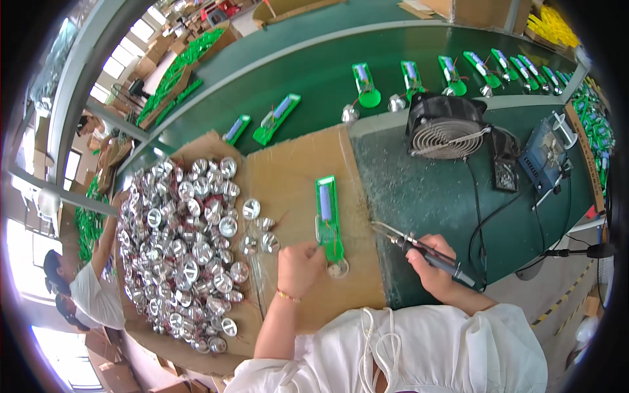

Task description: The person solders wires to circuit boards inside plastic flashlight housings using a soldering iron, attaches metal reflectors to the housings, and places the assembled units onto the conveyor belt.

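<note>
Head view: mid-frame, your green piece [333,223] lies nearly vertical, rounded end toward the bottom. Your left hand [301,267] bunches at its lower left; I cannot tell whether it pinches. Right of centre, your right hand [429,270] clamps a soldering iron [447,264], tip leftward. Silver cups [190,255] crowd the left; a fan [447,137] stands upper right.

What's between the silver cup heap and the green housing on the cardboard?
In the head view: four loose silver cups beside the heap, then cardboard, and lower down the left hand.
</note>
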Tool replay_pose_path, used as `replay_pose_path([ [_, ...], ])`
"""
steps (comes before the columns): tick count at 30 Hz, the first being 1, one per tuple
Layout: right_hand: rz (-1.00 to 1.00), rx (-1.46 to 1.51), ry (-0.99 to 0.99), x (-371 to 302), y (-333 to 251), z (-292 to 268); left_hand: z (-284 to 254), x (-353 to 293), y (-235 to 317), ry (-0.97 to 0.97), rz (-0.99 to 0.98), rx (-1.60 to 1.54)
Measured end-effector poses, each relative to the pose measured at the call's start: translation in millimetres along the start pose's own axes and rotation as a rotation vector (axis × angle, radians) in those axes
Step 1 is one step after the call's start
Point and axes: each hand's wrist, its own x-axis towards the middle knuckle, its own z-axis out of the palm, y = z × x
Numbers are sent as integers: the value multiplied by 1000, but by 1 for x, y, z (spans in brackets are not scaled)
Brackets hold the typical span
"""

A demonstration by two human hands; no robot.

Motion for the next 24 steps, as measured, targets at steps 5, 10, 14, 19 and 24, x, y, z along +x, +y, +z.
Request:
replay_pose_path([
  [5,119,-112,33,1,-2,-12,4,129,53,-17,69,83],
  [10,280,109,-113,11,0,-1,-3,240,42,136,228,266],
  [14,271,164,-40,11,7,-2,6,296,44,516,354,339],
  [19,262,110,-22,10,18,1,-34,301,31,564,334,673],
  [24,242,140,-31,13,15,0,-57,285,4,88,349,495],
])
